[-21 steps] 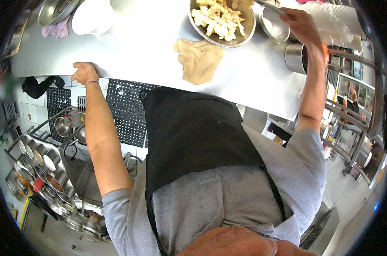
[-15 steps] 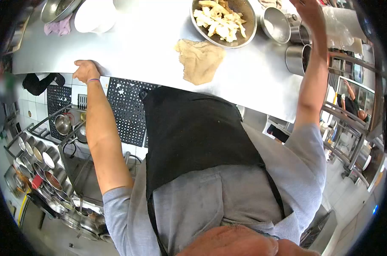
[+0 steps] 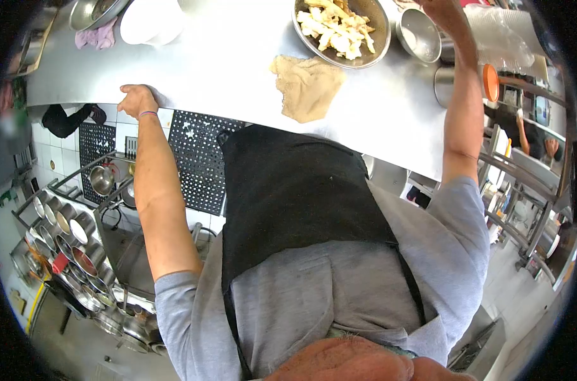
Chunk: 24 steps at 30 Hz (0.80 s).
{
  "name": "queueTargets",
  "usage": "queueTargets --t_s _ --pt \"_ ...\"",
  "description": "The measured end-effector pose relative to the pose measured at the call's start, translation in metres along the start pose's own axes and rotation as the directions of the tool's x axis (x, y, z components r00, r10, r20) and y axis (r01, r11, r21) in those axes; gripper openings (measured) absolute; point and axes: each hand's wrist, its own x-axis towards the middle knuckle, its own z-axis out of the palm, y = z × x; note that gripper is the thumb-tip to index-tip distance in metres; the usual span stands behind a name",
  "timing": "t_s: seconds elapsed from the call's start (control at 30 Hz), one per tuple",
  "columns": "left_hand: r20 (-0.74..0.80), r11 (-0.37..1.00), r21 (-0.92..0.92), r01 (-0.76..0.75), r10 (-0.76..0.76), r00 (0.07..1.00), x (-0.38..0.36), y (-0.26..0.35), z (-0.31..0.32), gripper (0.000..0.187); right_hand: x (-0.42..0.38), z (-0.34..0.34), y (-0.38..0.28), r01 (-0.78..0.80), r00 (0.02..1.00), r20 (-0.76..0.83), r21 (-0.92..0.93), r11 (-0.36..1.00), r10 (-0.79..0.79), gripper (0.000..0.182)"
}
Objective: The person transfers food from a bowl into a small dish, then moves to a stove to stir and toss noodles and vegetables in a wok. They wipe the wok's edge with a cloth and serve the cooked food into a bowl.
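Note:
My left hand (image 3: 138,101) rests on the near edge of the steel table (image 3: 225,76), fingers apart, holding nothing. My right hand (image 3: 442,14) reaches to the top right, cut by the frame's edge, so its fingers are hidden. Below that hand are a small metal bowl (image 3: 419,37) and a metal pot (image 3: 443,87), with an orange round item (image 3: 490,82) beside my forearm. A large metal bowl (image 3: 377,47) of pale yellow food pieces (image 3: 339,30) sits left of the small bowl. Nearer to me lies a tan cloth (image 3: 306,87).
A white bowl (image 3: 151,21), a metal pan (image 3: 96,15) and a pink cloth (image 3: 96,36) sit at the table's far left. Stacked plastic containers (image 3: 501,35) stand at right. Metal pots (image 3: 79,228) fill a rack at lower left. Other people are partly visible at both sides.
The orange round item has come into sight beside my right forearm, over the pot. The view has shifted slightly, and my left hand stays at the table edge.

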Motion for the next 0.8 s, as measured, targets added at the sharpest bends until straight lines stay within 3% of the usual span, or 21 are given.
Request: queueTargets --t_s 0.03,0.1,0.13,0.2,0.27,0.3,0.4,0.43,0.53,0.57,0.63,0.67,0.73,0.8 --pt "-0.005 1.0 -0.014 0.003 -0.003 1.0 -0.002 0.001 0.0 0.083 0.002 -0.024 -0.012 -0.199 0.977 0.119 0.201 0.959 0.178 0.025" --pt "-0.012 0.999 -0.043 0.0 -0.001 1.0 -0.007 0.004 -0.005 0.082 0.03 -0.113 -0.062 -0.591 0.803 0.424 0.482 0.647 0.418 0.023" --pt "-0.013 0.999 -0.037 -0.004 0.003 1.0 -0.008 0.004 -0.005 0.081 0.04 -0.133 -0.081 -0.744 0.656 0.556 0.362 0.562 0.51 0.023" --pt "-0.015 1.0 -0.03 -0.007 0.006 1.0 -0.004 0.001 -0.002 0.078 0.038 -0.144 -0.102 -0.594 0.782 0.441 0.315 0.74 0.44 0.025" --pt "-0.044 0.999 -0.039 -0.009 0.007 0.999 0.0 -0.001 0.002 0.072 0.046 -0.129 -0.107 -0.712 0.598 0.655 0.169 0.681 0.462 0.026" --pt "-0.045 0.999 -0.038 -0.005 0.003 0.999 -0.001 -0.001 0.0 0.072 0.048 -0.124 -0.114 -0.55 0.698 0.613 0.127 0.825 0.371 0.024" --pt "-0.05 0.999 -0.034 -0.012 0.01 0.999 -0.002 -0.002 0.002 0.072 0.037 -0.087 -0.113 -0.499 0.752 0.569 0.162 0.851 0.333 0.022" --pt "-0.05 0.999 -0.047 -0.012 0.01 0.999 0.002 -0.004 0.004 0.072 0.011 -0.051 -0.109 -0.484 0.867 0.334 0.398 0.779 0.369 0.022" --pt "-0.041 0.998 -0.063 -0.022 0.02 0.999 0.002 -0.004 0.001 0.072 -0.001 -0.04 -0.087 -0.42 0.899 0.355 0.533 0.734 0.257 0.019" --pt "-0.036 0.997 -0.066 -0.026 0.023 0.999 0.0 -0.003 0.0 0.072 -0.003 -0.045 -0.082 -0.528 0.839 0.431 0.494 0.691 0.332 0.018" --pt "-0.052 0.999 -0.048 -0.022 0.02 0.998 -0.003 -0.001 0.001 0.072 0.018 -0.118 -0.082 -0.713 0.687 0.562 0.394 0.58 0.462 0.016" --pt "-0.061 0.999 -0.036 -0.021 0.019 0.998 -0.002 -0.001 0.001 0.072 0.012 -0.117 -0.08 -0.727 0.679 0.436 0.51 0.46 0.591 0.014" --pt "-0.055 1.0 -0.025 -0.015 0.013 0.998 -0.001 -0.001 0.002 0.071 0.008 -0.118 -0.06 -0.701 0.675 0.343 0.575 0.423 0.653 0.015" --pt "-0.049 1.0 -0.021 -0.013 0.011 0.999 -0.002 0.0 0.002 0.07 0.015 -0.111 -0.04 -0.739 0.642 0.23 0.438 0.511 0.731 0.015"
